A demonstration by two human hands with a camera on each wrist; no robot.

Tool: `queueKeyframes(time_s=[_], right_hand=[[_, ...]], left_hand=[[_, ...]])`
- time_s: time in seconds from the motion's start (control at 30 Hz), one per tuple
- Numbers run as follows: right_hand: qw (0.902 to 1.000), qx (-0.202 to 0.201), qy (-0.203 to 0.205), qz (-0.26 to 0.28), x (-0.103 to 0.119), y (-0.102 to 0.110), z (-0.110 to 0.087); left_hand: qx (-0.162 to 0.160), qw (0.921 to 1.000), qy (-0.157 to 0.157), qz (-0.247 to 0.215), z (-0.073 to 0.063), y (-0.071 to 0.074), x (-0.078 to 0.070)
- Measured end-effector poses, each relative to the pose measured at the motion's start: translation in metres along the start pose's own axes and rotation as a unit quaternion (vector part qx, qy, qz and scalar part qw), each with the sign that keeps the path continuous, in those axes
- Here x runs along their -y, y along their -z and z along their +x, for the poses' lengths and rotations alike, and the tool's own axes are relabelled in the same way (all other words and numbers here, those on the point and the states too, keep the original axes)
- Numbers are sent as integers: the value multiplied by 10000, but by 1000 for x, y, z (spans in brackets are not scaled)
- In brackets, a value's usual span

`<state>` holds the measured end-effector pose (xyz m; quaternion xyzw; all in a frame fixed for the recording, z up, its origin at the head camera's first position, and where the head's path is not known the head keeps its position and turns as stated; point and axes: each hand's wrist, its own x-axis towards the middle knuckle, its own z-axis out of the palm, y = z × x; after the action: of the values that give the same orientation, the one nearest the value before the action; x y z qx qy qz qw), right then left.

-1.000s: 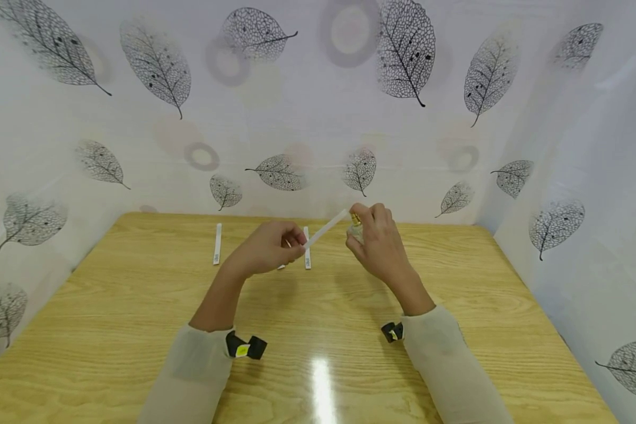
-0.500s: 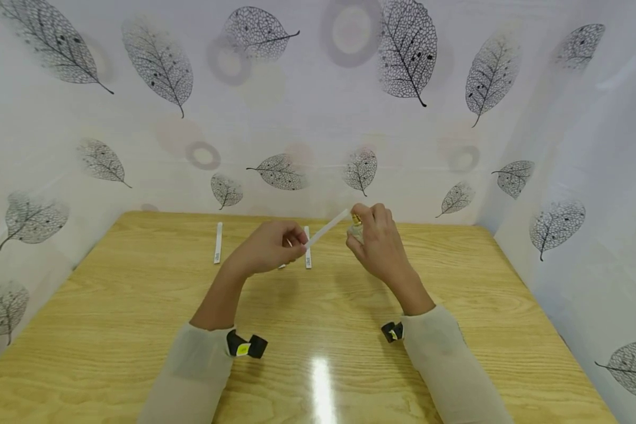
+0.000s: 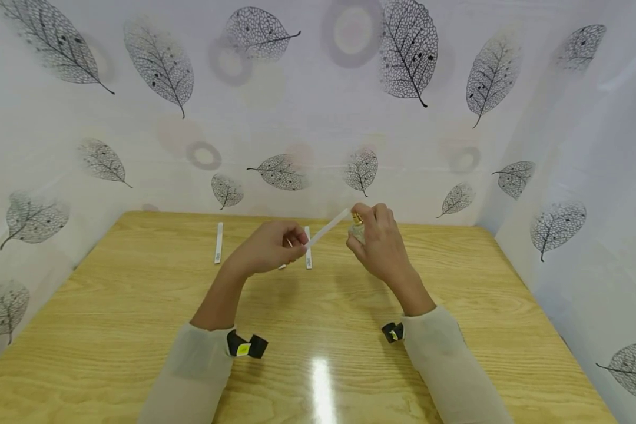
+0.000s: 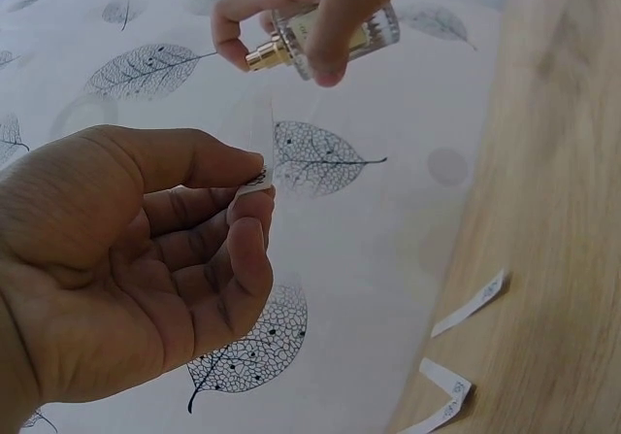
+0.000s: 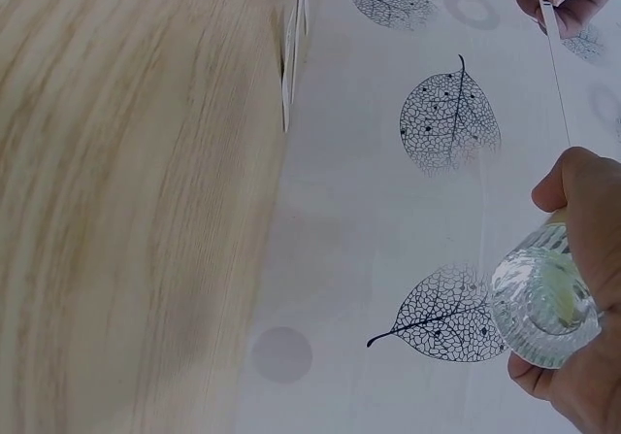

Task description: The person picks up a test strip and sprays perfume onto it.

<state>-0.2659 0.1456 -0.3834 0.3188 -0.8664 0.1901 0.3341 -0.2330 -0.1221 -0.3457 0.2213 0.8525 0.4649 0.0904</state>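
Between thumb and index finger, my left hand [image 3: 267,247] pinches one end of a white paper test strip [image 3: 327,228], which slants up toward the right. My right hand [image 3: 378,244] grips a small clear glass perfume bottle [image 3: 357,229] with a gold spray top. Its index finger rests on the sprayer [image 4: 269,53], close to the strip's far end. Ridged glass shows at the bottle's base [image 5: 545,303] in the right wrist view. Both hands are raised above the table.
On the wooden table [image 3: 307,318] lie more white strips: one strip [image 3: 218,242] at the left, another strip [image 3: 308,253] behind the left hand, and one mostly hidden by that hand. A leaf-patterned curtain [image 3: 297,118] stands behind the table and along its sides.
Hands, strip and bottle stay almost in place. The bottle shows very slightly more beside the right hand's fingers; the whole view has shifted a little.
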Motion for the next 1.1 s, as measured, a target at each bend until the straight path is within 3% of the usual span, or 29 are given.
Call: queueKeyframes(time_s=[0.5, 1.1], right_hand=[[9994, 298, -185, -30, 2, 1, -1], [10000, 26, -30, 58, 2, 2, 0]], left_hand=[[-20, 10000, 7, -53, 1, -2, 1], [19, 10000, -6, -8, 1, -2, 0]])
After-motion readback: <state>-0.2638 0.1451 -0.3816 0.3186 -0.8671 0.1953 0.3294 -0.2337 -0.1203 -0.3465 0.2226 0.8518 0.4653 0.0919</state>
